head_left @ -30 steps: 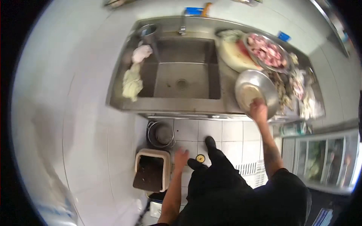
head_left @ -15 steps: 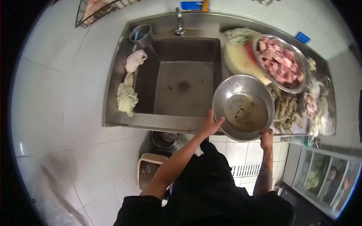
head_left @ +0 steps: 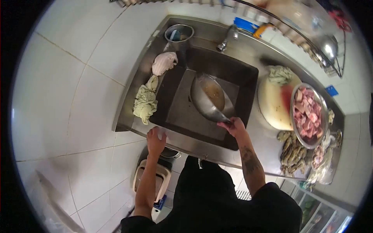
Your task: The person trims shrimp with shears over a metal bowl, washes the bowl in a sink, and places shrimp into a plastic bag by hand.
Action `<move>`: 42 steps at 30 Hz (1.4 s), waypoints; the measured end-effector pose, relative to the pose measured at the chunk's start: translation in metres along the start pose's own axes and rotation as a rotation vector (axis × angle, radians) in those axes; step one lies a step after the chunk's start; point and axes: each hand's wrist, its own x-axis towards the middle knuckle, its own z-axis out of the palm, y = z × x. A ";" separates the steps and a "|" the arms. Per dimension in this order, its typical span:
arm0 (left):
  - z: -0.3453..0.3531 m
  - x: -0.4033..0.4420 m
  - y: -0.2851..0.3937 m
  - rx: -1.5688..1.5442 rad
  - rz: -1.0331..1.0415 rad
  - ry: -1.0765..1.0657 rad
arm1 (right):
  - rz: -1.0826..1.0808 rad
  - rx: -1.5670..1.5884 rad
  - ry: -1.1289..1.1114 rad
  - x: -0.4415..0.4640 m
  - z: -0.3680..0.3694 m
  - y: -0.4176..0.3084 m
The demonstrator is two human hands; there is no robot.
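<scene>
My right hand (head_left: 235, 127) grips the rim of a metal bowl (head_left: 202, 101). The bowl is tilted over on its side inside the sink (head_left: 178, 101), with murky brownish water and dark bits in it. My left hand (head_left: 156, 140) holds nothing; its fingers are apart on the sink's front ledge, near a crumpled pale green cloth (head_left: 145, 104). The faucet (head_left: 227, 39) stands behind the basin.
On the right counter are a bowl of cut raw meat (head_left: 309, 112), a round cutting board (head_left: 272, 103) and a pile of shrimp (head_left: 291, 153). A pink cloth (head_left: 164, 63) and metal pot (head_left: 179, 34) sit at left. A wire rack (head_left: 295, 33) hangs above.
The bowl has moved left from the counter into the sink and tipped over. My left hand has let go of it and moved left to the sink's edge; my right hand still holds it.
</scene>
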 end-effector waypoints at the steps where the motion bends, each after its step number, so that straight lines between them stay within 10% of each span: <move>1: 0.004 -0.002 -0.010 0.187 0.027 0.024 | 0.125 0.078 -0.046 0.028 0.007 -0.002; 4: 0.012 -0.004 -0.013 0.310 -0.056 0.012 | 0.210 0.152 -0.102 0.068 0.028 0.006; 6: 0.028 -0.007 -0.023 0.282 -0.068 0.020 | 0.671 0.588 -0.044 0.109 0.019 0.019; 14: 0.038 -0.007 -0.032 0.169 -0.015 0.286 | 0.615 0.697 -0.553 0.064 0.030 0.146; 20: 0.021 0.010 -0.006 0.241 -0.059 0.186 | 0.638 0.691 -0.662 0.026 0.045 0.102; 23: 0.026 0.034 0.006 -1.060 -0.463 -0.081 | 0.245 0.003 -0.229 0.034 0.017 0.039; 27: 0.031 0.093 0.067 -1.237 -0.344 -0.209 | -0.215 -0.754 -0.037 -0.001 0.052 -0.025; 31: 0.079 0.126 0.062 -1.192 -0.603 -0.257 | -0.127 -1.361 -0.141 -0.018 0.106 -0.096; 33: 0.098 0.142 0.045 -1.059 -0.616 -0.234 | -0.818 -1.067 -0.253 0.043 0.109 -0.141; 36: 0.111 0.151 0.035 -0.976 -0.414 -0.169 | -0.670 -0.529 0.123 0.149 0.171 -0.199; 40: 0.099 0.171 0.042 -0.502 -0.281 -0.159 | -0.274 0.457 -0.282 0.279 0.251 -0.181; 42: 0.110 0.173 0.029 -0.405 -0.247 -0.164 | -0.491 0.280 -0.103 0.293 0.273 -0.161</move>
